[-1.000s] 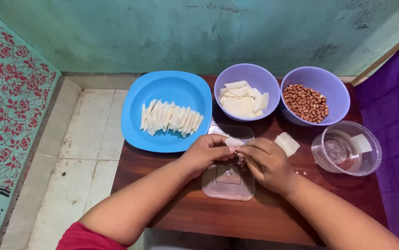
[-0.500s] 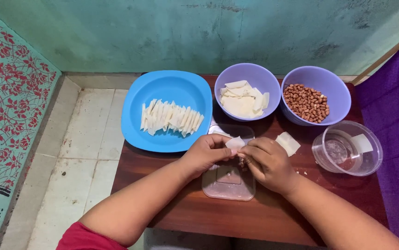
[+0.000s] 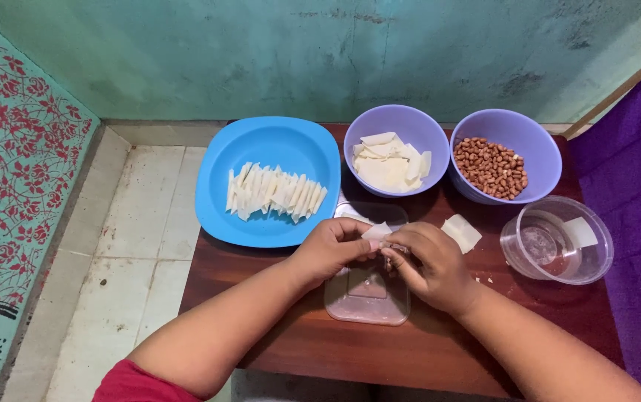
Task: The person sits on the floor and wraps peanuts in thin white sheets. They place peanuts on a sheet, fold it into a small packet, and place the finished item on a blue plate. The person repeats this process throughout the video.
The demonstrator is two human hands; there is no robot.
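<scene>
My left hand (image 3: 332, 249) and my right hand (image 3: 425, 262) meet over a clear plastic lid (image 3: 367, 298) on the wooden table (image 3: 410, 350). Both pinch a small white wrapper piece (image 3: 375, 232) between their fingertips, with something small and brownish tucked in it. A blue plate (image 3: 268, 175) to the left holds a row of several folded white pieces (image 3: 274, 192). Behind my hands, one purple bowl (image 3: 396, 149) carries flat white wrapper sheets (image 3: 386, 167) and another purple bowl (image 3: 506, 155) is filled with peanuts (image 3: 492, 167).
A clear round container (image 3: 556, 240) with a little liquid and a white piece stands at the right. One loose white sheet (image 3: 461, 232) lies by my right hand. A tiled floor (image 3: 119, 246) lies left, a teal wall behind, purple cloth (image 3: 640, 186) right.
My hands stay over the lid; the fingers have shifted slightly on the white piece, which now sits a little lower between them.
</scene>
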